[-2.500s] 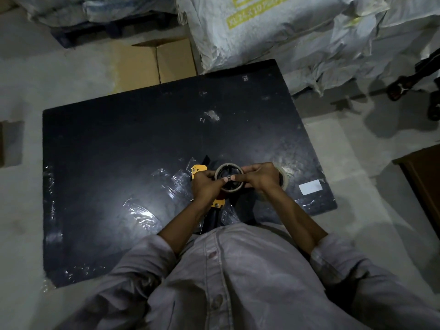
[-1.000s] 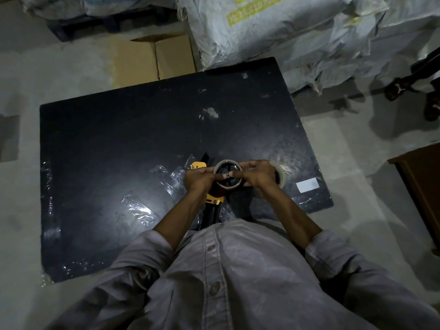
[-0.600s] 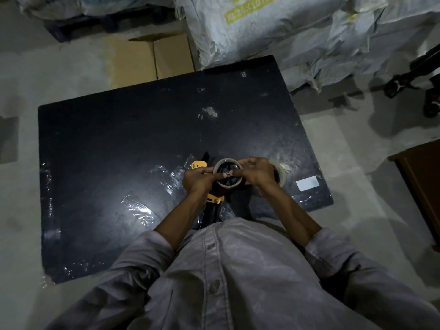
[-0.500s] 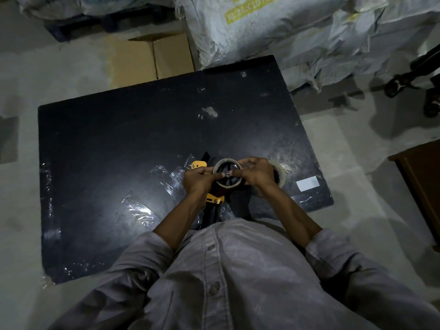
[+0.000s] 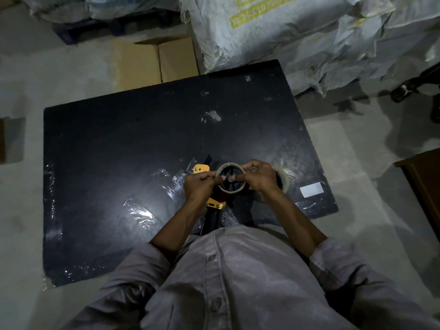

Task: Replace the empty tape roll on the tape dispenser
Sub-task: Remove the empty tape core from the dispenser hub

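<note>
The yellow and black tape dispenser [image 5: 201, 168] is held over the near part of a black table [image 5: 133, 144]. A thin empty tape roll [image 5: 229, 192], a bare cardboard ring, sits around the dispenser's black spoked wheel. My left hand [image 5: 198, 188] grips the dispenser's yellow frame, thumb pressing toward the wheel hub. My right hand [image 5: 258, 177] pinches the ring's right side, thumb also at the hub. A fuller tape roll [image 5: 284, 181] lies on the table just behind my right hand, mostly hidden by it.
Crumpled clear tape scraps [image 5: 140, 210] stick to the table left of my hands. A white label [image 5: 311, 189] lies near the right edge. A cardboard box [image 5: 154, 60] and large white sacks [image 5: 297, 27] stand beyond the table. A brown cabinet [image 5: 423, 182] is at the right.
Both hands have stayed on the dispenser and the ring at the same spot. The thumbs have closed in slightly toward the wheel hub.
</note>
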A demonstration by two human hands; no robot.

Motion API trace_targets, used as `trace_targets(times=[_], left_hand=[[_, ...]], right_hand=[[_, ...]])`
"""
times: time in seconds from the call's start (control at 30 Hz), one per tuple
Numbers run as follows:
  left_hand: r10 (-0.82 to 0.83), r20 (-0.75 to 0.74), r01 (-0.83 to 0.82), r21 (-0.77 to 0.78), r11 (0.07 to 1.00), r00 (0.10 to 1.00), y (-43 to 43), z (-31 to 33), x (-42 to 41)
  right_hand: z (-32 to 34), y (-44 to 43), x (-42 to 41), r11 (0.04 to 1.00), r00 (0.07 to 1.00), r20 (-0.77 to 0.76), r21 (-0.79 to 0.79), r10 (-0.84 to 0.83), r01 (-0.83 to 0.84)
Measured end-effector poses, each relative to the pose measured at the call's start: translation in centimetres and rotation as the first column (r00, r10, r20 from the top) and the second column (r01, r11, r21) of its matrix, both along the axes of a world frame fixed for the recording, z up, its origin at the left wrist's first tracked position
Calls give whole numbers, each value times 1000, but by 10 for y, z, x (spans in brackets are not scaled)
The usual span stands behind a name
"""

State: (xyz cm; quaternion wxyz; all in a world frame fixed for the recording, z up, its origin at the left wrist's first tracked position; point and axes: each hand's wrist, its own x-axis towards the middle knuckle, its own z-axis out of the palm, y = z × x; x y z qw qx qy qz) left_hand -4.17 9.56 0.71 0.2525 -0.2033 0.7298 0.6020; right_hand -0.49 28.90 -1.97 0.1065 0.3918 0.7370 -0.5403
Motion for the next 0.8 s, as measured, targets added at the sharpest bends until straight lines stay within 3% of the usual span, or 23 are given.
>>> trace_targets(times=[0.8], left_hand=[[-36,28,32,147,989,999,-10,-8,-1]], right_hand=[[9,0,5,992,999,-8,-117,-53,52]])
